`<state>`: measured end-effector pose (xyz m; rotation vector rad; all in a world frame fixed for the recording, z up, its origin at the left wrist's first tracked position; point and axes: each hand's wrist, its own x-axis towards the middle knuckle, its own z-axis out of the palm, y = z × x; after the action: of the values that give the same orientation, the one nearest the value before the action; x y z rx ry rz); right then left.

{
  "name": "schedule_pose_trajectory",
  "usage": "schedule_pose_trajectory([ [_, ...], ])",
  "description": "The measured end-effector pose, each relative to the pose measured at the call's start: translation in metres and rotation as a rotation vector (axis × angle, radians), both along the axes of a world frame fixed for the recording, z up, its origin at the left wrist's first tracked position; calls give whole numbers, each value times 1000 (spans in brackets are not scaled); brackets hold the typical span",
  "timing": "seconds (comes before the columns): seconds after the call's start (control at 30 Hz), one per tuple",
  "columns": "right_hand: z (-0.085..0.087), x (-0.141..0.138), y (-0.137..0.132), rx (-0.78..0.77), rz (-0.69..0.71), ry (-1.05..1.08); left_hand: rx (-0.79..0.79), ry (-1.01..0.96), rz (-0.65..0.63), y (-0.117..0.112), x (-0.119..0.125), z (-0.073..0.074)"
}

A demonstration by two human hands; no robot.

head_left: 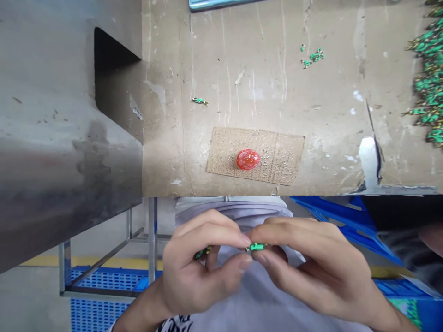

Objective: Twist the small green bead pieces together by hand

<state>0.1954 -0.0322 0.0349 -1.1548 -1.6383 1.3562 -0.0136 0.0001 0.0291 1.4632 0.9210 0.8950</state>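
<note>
My left hand [199, 267] and my right hand [311, 265] meet in front of my lap, below the table's front edge. Between the pinched fingertips of both hands sits a small green part [256, 247]. Another green piece [202, 252] shows inside the curled fingers of my left hand. On the worn table [332, 115] a red rounded object [248, 159] lies on a small cardboard pad [277, 157], just beyond my hands.
A heap of green parts [429, 87] lies at the right edge, a small cluster [313, 56] farther back, and a single one [200, 100] left of centre. A grey metal block [65, 124] fills the left. Blue crates [346, 221] stand below the table.
</note>
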Motion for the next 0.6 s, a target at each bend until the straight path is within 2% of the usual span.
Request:
schedule_pose_trajectory([
  [0.23, -2, 2, 0, 44, 8, -32, 32, 50, 37, -3, 3, 1],
  [0.47, -3, -3, 1, 55, -6, -78, -8, 60, 54, -6, 2, 1],
  [0.53, -4, -2, 0, 110, -98, -103, -115, 62, 92, -10, -1, -1],
  [0.57, -7, 4, 1, 147, -174, -133, -222, 46, 110, -12, -3, -7],
  [0.6, -12, 13, 3, 178, -296, -179, -360, -9, 192, -13, -5, -15],
])
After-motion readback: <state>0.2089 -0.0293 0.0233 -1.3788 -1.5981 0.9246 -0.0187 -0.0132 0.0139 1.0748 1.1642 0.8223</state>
